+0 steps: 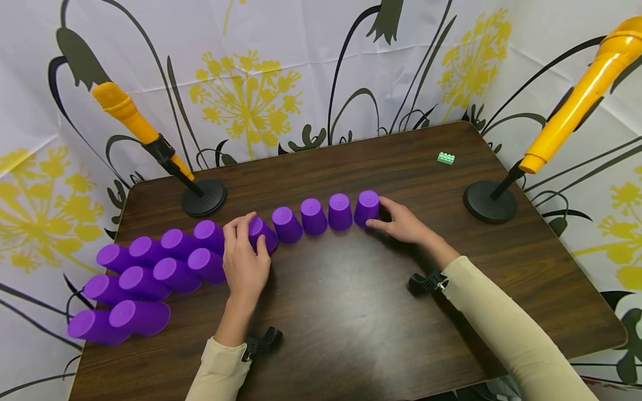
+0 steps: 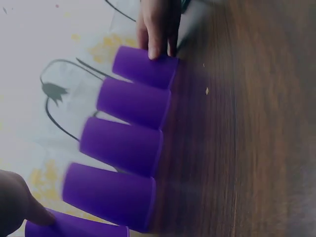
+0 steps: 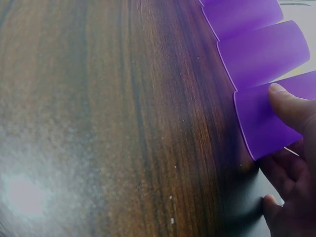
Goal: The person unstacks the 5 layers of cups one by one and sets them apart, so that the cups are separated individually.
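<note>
A curved row of upside-down purple cups stands on the dark wooden table (image 1: 351, 312). My left hand (image 1: 251, 230) grips the row's leftmost cup (image 1: 264, 229), thumb on its near side. My right hand (image 1: 377, 213) holds the rightmost cup (image 1: 366, 205) between thumb and fingers. Three cups (image 1: 313, 216) stand between the two. In the left wrist view my left thumb (image 2: 22, 207) presses the nearest cup (image 2: 74, 228), and the right hand's fingers (image 2: 157, 29) lie on the far cup (image 2: 145, 68). The right wrist view shows my thumb (image 3: 291, 106) on the end cup (image 3: 261, 123).
Several more upside-down purple cups (image 1: 145, 278) cluster at the table's left, just beside my left hand. Two orange microphones on black round stands (image 1: 203, 197) (image 1: 490, 201) stand at the back corners. A small green brick (image 1: 445, 158) lies at the back right. Floral cloth surrounds the table.
</note>
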`<control>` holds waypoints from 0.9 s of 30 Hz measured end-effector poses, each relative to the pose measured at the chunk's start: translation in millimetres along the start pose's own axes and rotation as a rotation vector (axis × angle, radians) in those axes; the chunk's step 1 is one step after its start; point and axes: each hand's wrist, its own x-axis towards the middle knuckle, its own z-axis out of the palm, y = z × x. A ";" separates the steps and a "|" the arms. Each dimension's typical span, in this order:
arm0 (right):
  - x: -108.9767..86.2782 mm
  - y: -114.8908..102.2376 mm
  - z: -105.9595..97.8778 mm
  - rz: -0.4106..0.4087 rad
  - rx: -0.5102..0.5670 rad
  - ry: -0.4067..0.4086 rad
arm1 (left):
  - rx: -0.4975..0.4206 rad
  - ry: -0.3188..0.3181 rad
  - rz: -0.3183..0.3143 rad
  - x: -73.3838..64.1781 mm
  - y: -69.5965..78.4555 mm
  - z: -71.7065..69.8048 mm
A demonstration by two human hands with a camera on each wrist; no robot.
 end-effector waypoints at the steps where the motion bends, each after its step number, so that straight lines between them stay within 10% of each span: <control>1: 0.0 0.3 0.3 0.001 0.001 -0.001 | -0.004 0.006 0.016 -3.7 1.9 -4.4; 10: 0.4 1.4 0.5 0.003 -0.005 -0.006 | -0.147 0.183 0.096 -52.6 8.8 -69.3; 17: -0.9 0.3 -0.9 0.013 -0.006 -0.004 | -0.030 0.430 -0.017 -70.5 -25.3 -111.6; 27: -0.4 0.9 0.1 0.018 -0.010 -0.008 | 0.220 0.367 -0.080 -82.8 -66.5 -117.5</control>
